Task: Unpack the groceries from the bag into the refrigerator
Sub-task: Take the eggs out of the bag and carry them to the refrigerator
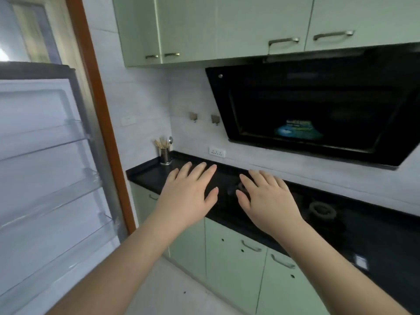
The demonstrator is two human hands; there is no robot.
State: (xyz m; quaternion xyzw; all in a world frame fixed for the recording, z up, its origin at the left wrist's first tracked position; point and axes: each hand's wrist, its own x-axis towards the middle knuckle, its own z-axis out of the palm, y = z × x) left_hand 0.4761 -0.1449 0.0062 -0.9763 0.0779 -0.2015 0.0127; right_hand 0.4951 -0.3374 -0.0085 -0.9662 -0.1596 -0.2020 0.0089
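Just left of both empty, spread hands (189, 196) (269, 202); open refrigerator door (45, 155).

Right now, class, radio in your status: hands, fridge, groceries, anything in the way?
Left hand and right hand open, empty, raised in front of the black counter. Refrigerator door open at left, shelves bare. No bag or groceries in view. Nothing in the way.

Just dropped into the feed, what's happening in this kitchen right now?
Nothing is being handled. The left hand and right hand are both open, empty and stretched out above the black countertop. The refrigerator door stands open at the left, its door shelves bare. No grocery bag is in view, so unpacking progress cannot be judged.
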